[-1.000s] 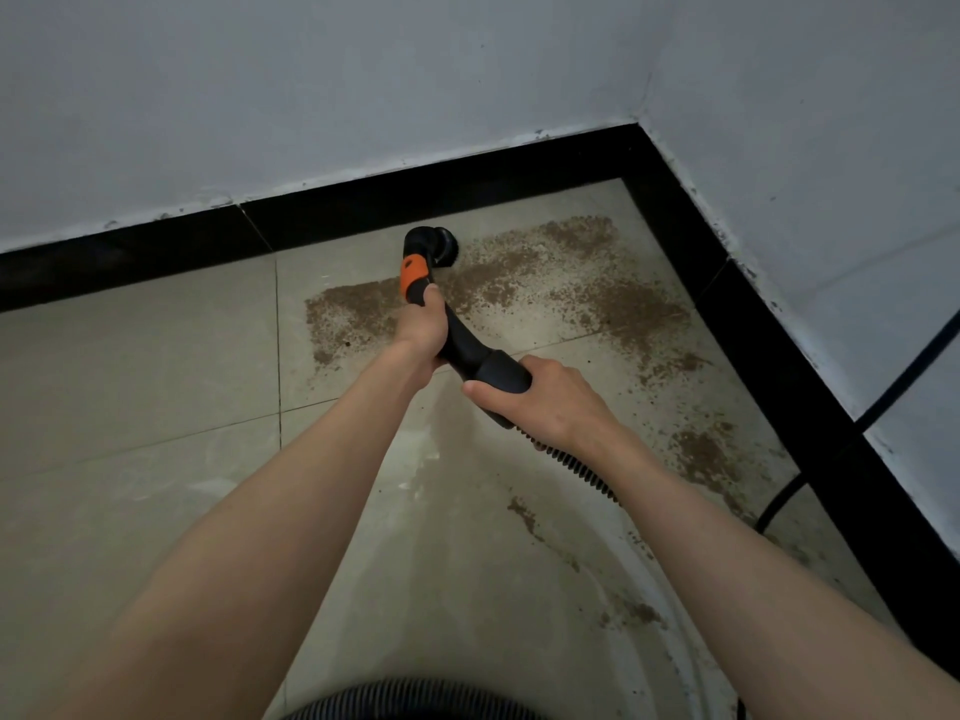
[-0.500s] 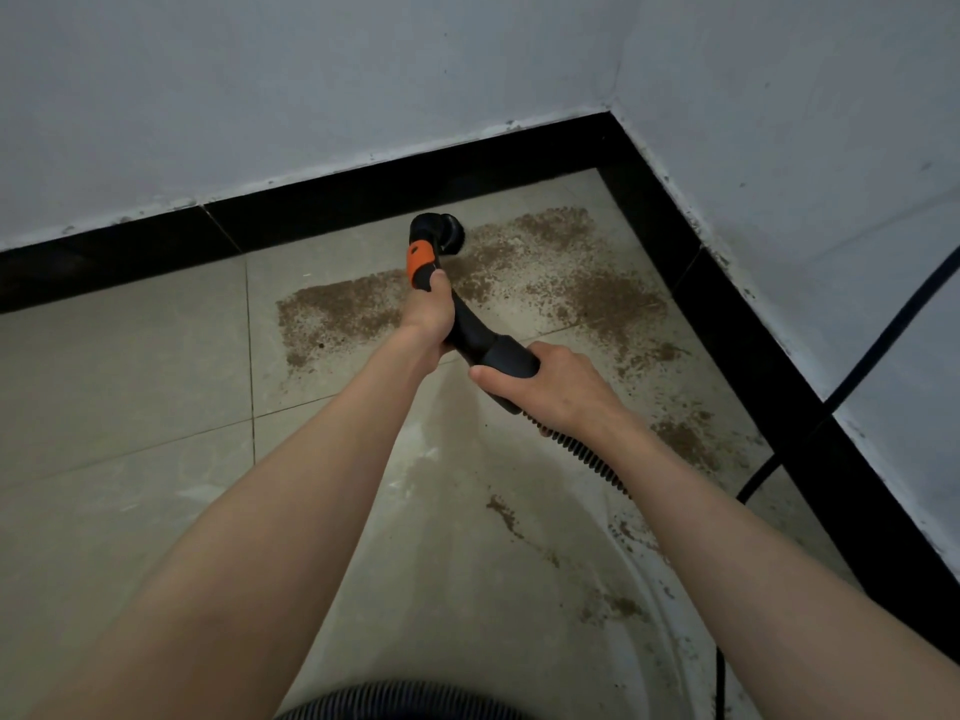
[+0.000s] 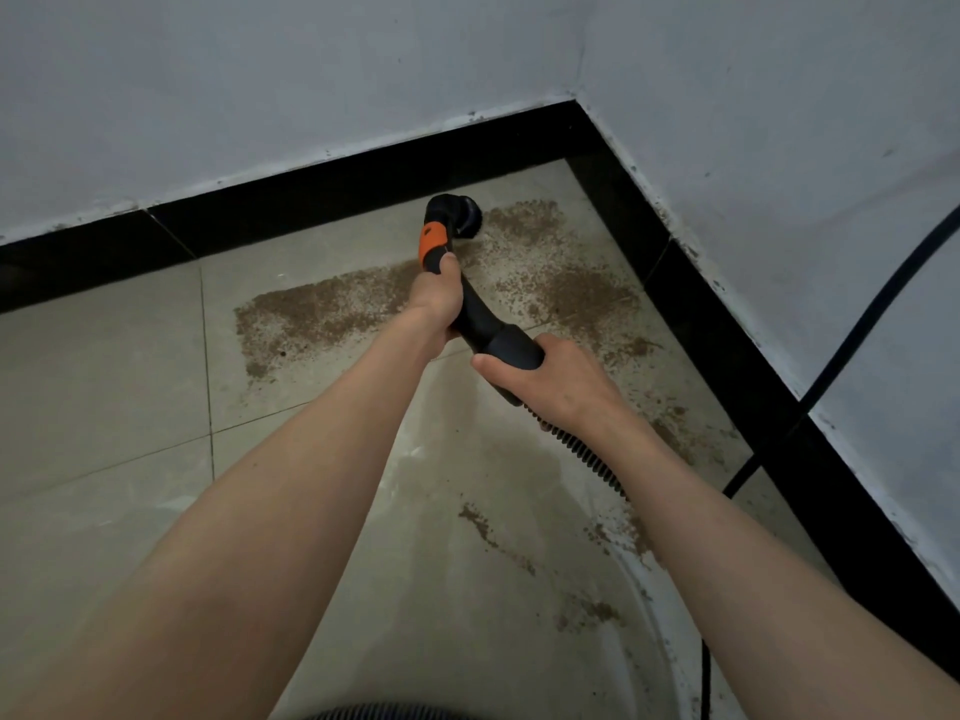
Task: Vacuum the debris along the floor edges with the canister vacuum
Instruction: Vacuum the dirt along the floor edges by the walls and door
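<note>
- At the bottom edge of the view a curved strip of ribbed vacuum hose [image 3: 395, 713] shows; the canister itself is out of frame, so whether it stands close behind cannot be told.
- A black power cord [image 3: 862, 324] runs down the right wall and along the floor by the black baseboard [image 3: 691, 304]; I would keep it clear of the feet and of the hose.
- Thin trails of brown debris [image 3: 332, 309] lie near the right forearm, with thicker patches farther out by the corner.
- The right hand [image 3: 545, 376] grips the black cuff where the ribbed hose joins the handle, fingers curled round it with the thumb lying along its top.
- The left hand [image 3: 436, 298] holds the curved vacuum handle [image 3: 480, 317] just below the orange collar [image 3: 434, 244], fingers wrapped round it.
- The round nozzle [image 3: 457, 213] sits at the far edge of the debris, near the back baseboard; whether its mouth touches the beige tiled floor [image 3: 104, 381] is hard to make out.
- To do this pass well, I judge the nozzle should stay low and flat, moving slowly in overlapping strokes along the baseboard into the corner, the right hand feeding slack.
- The nozzle's underside is hidden, so suction cannot be confirmed.
</note>
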